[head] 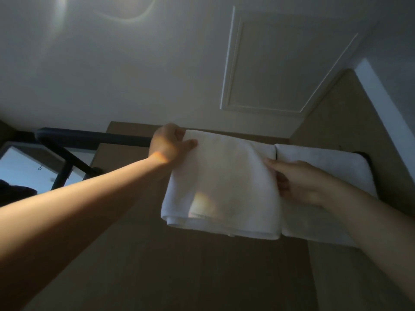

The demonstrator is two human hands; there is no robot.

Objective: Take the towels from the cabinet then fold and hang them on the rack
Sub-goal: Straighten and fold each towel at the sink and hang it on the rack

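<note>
Folded white towel (222, 182) is draped over the dark rack (89, 138) bar, just beside a second towel (323, 160) on its right. Left hand (167, 143) pinches the top left corner, thumb in front. Right hand (298, 182) grips the right edge, fingers curled behind it.

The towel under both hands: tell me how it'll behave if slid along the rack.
Probably floppy: the towel drapes over the rack in soft folds. Likely light: the left hand pinches just a corner. It may bunch rather than glide against the other towel.
</note>
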